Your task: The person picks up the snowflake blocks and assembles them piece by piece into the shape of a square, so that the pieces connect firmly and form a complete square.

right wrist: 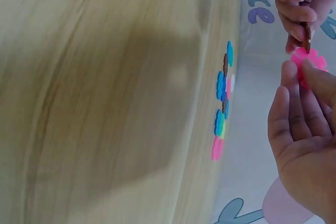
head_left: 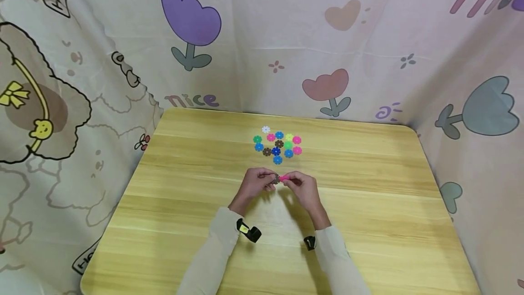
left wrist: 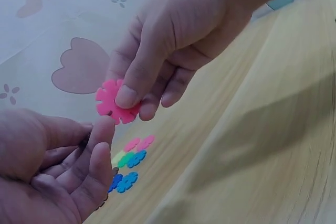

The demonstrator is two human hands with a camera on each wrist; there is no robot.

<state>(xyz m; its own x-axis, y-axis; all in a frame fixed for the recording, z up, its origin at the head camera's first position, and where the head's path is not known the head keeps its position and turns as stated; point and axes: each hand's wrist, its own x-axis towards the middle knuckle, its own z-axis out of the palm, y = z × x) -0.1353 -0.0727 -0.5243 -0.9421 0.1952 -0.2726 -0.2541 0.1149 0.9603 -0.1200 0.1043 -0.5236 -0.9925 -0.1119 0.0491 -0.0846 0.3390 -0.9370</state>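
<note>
Between thumb and fingers my left hand (head_left: pixel 259 182) pinches a brown flower-shaped plastic disc (right wrist: pixel 307 38), seen edge-on in the right wrist view. My right hand (head_left: pixel 303 189) pinches a pink flower-shaped disc (left wrist: pixel 116 102) with notches around its rim. The two discs meet edge to edge, set at an angle to each other, above the table. In the left wrist view the left fingers mostly hide the brown disc.
Beyond the hands, a loose cluster of flower discs lies on the wooden table (head_left: pixel 184 172): several blue ones (head_left: pixel 277 160), pink, green, brown, a yellow one (head_left: pixel 289 137) and a white one (head_left: pixel 266 129). A printed curtain (head_left: pixel 262 26) hangs behind the table's far edge.
</note>
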